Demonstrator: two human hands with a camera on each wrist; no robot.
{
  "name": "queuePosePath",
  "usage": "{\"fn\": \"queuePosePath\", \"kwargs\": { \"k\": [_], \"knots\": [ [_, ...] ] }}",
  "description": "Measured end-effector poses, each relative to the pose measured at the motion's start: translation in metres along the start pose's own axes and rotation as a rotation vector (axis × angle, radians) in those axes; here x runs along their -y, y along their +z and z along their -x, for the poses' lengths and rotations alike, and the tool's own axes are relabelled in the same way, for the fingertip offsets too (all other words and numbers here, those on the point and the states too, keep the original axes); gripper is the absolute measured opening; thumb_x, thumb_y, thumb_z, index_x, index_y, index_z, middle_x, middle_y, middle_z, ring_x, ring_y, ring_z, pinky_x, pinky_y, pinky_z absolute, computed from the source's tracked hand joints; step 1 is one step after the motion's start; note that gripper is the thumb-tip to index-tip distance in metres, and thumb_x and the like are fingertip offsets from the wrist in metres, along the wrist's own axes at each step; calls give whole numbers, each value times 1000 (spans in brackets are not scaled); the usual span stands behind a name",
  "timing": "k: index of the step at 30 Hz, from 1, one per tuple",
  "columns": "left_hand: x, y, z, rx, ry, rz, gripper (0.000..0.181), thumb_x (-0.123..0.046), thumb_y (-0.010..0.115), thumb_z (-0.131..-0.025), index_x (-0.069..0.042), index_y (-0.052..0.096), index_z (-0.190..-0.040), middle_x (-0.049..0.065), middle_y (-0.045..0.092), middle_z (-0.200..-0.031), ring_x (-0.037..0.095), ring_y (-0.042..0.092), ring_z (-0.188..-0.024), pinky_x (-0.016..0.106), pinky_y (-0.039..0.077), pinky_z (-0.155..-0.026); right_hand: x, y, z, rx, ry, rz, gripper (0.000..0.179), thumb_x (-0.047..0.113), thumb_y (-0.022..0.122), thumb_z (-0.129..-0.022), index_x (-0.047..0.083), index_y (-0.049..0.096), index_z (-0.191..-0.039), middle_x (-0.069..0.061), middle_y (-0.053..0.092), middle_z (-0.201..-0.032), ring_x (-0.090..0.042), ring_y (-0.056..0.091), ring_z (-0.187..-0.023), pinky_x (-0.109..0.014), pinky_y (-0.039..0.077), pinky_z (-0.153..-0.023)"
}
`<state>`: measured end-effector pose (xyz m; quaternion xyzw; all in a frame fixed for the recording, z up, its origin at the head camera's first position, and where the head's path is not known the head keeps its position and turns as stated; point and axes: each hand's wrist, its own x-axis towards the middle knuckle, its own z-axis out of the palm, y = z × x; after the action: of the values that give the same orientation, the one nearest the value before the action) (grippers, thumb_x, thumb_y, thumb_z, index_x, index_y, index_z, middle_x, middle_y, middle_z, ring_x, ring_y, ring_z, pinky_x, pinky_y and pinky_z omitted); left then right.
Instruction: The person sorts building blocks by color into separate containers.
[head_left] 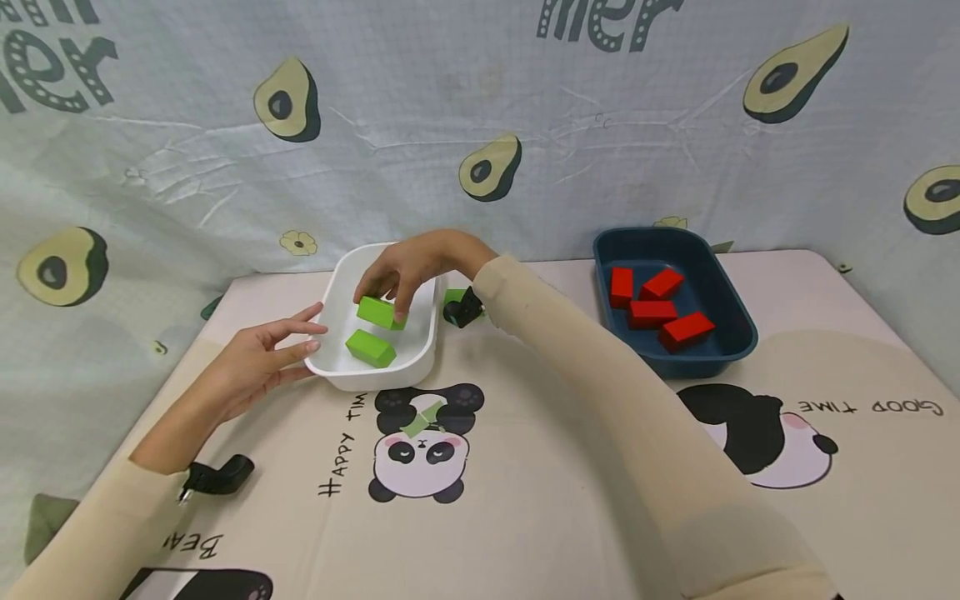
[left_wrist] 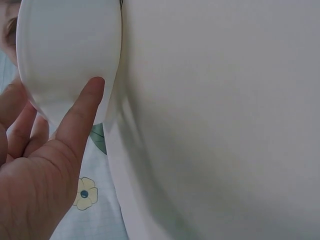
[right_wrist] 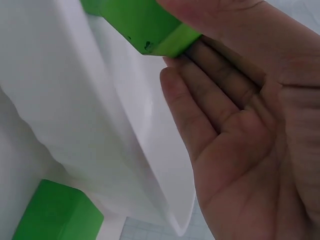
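Observation:
The right hand (head_left: pixel 420 265) reaches into the white bin (head_left: pixel 431 354) and pinches a green block (head_left: pixel 375 312) between thumb and fingers. Another green block (head_left: pixel 371 348) lies in the bin's near part, and part of one more green block shows just behind the held one. Against the bin's left wall rests the left hand (head_left: pixel 262 358), its fingers mostly straight. In the left wrist view its thumb (left_wrist: pixel 82 112) lies along the white outer wall. From the right wrist view, the held block (right_wrist: pixel 150 27) hangs by the bin's rim, partly covered by the thumb.
Just right of the white bin, a green block (head_left: pixel 454 295) sits on the table, partly hidden by the black wrist camera (head_left: pixel 462 308). A dark blue bin (head_left: pixel 727 333) at the back right holds several red blocks (head_left: pixel 652 314). A printed curtain (head_left: pixel 405 108) hangs behind the table.

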<state>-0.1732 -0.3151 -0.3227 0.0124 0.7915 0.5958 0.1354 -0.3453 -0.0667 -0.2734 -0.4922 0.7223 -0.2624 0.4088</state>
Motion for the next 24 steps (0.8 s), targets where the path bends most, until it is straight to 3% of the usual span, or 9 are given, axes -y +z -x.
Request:
{"fn": "queuePosePath", "kwargs": {
  "k": [15, 24],
  "knots": [
    [1, -3, -1, 20, 6, 59, 44, -12, 68, -98, 2, 57, -138, 0, 11, -171, 41, 23, -150, 30, 59, -92, -3, 8, -6, 33, 76, 62, 65, 7, 82, -85, 9, 55, -145, -4, 53, -149, -17, 49, -139, -22, 44, -111],
    [1, -2, 0, 13, 2, 58, 43, -11, 67, -99, 4, 57, -138, 0, 12, -171, 40, 23, -151, 30, 59, -91, -4, 6, -2, 15, 25, 167, 62, 14, 77, -91, 6, 52, -147, -6, 50, -153, -18, 45, -143, -23, 44, -111]
  ]
}}
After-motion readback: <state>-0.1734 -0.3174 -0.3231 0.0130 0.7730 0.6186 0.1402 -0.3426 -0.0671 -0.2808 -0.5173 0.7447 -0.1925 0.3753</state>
